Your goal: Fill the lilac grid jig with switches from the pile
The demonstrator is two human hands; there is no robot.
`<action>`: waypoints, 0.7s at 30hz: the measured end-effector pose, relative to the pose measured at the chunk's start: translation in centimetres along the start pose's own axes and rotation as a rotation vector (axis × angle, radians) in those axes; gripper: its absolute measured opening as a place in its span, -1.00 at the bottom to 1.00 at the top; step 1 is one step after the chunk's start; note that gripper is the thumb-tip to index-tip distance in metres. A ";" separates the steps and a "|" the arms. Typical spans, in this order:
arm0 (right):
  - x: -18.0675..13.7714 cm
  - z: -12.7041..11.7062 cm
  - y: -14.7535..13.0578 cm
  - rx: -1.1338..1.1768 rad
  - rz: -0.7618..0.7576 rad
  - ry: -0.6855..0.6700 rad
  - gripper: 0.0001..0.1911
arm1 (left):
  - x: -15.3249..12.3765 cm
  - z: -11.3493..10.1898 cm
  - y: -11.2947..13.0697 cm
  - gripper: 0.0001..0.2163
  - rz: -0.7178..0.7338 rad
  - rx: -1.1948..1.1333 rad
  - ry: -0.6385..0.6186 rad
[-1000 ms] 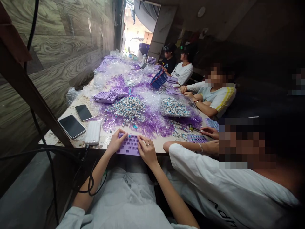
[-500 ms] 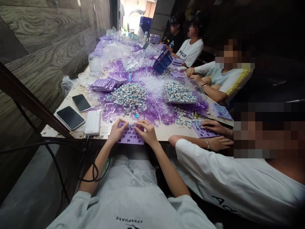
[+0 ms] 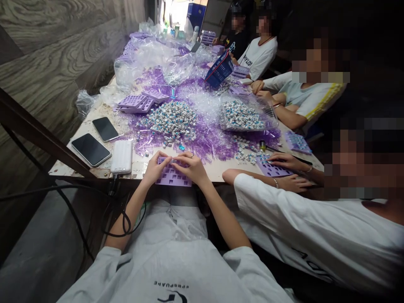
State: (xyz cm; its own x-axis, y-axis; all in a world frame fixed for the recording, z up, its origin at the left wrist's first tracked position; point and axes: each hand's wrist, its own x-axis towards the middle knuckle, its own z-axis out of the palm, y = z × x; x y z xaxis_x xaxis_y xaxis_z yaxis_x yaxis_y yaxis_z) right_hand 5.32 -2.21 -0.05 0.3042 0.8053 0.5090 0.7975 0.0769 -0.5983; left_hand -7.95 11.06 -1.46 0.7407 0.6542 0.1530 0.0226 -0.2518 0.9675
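Two hands rest on one purple tray (image 3: 173,174) at the near edge of the desk (image 3: 217,169). The left hand (image 3: 155,167) curls over the tray's left end, fingers bent and touching its top. The right hand (image 3: 193,166) lies over the right end, its fingertips meeting the left hand's at the tray's far edge; whether they pinch a small piece there is too small to tell. Just beyond the tray lies one large heap of small white and blue pieces (image 3: 172,120) on a spread of clear purple bits (image 3: 211,143). To the left lie two dark phones (image 3: 91,149) (image 3: 105,128) and one white power bank (image 3: 122,156), side by side. A stack of purple trays (image 3: 134,103) sits farther back. On the right, a neighbour's hand (image 3: 285,160) touches another purple tray (image 3: 272,168). Four other people sit along that side.
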 end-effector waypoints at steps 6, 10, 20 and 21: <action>-0.1 0.3 0.5 0.012 -0.039 -0.003 -0.79 | -0.2 -0.1 0.6 -0.63 -0.040 -0.035 -0.020; 0.1 0.6 0.8 0.024 -0.096 0.025 -0.79 | 0.1 -0.4 0.2 -0.63 -0.038 -0.048 -0.022; -0.5 0.4 0.1 -0.117 -0.037 0.122 -0.61 | 0.3 -0.4 -0.1 -0.66 -0.014 -0.039 0.015; -0.8 0.3 0.0 -0.109 -0.005 0.140 -0.53 | 0.3 -0.4 0.0 -0.66 -0.013 -0.034 0.014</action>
State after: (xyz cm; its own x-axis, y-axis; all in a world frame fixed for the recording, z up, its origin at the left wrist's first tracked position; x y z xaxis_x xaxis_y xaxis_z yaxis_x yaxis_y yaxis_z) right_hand 4.93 -2.66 -0.69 0.3636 0.7144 0.5978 0.8488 0.0103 -0.5286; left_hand -8.00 11.51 -1.31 0.7312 0.6669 0.1431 0.0091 -0.2194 0.9756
